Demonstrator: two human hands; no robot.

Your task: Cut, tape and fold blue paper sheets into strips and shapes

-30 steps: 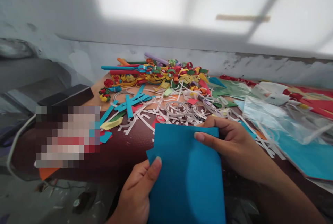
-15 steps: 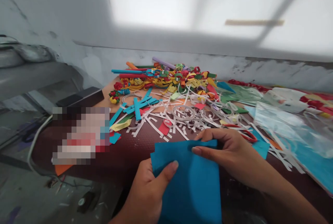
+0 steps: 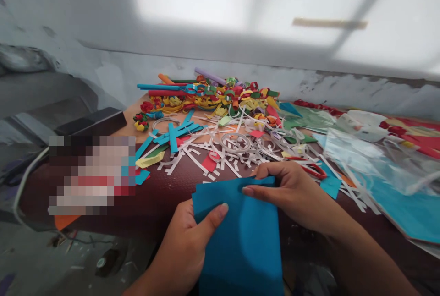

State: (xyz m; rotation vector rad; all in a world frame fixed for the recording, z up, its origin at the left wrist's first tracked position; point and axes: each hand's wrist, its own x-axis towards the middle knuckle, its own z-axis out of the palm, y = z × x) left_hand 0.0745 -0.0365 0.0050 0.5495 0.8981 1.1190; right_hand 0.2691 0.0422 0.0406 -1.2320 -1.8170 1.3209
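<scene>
A folded blue sheet of paper is held in front of me, its layers slightly out of line at the upper left corner. My left hand grips its left side, thumb flat on the front and the fingers hidden behind. At the top edge my right hand pinches the paper between thumb and forefinger, near the upper right corner. Red-handled scissors lie just beyond my right hand, their blades mostly hidden among paper scraps.
White strips, tape rolls and blue strips litter the table. Behind them is a pile of colourful paper chains. Clear plastic packaging lies on blue sheets at right. A dark box sits at left.
The whole view has shifted, so everything appears a little further left and higher. Both hands keep the same grip on the blue paper.
</scene>
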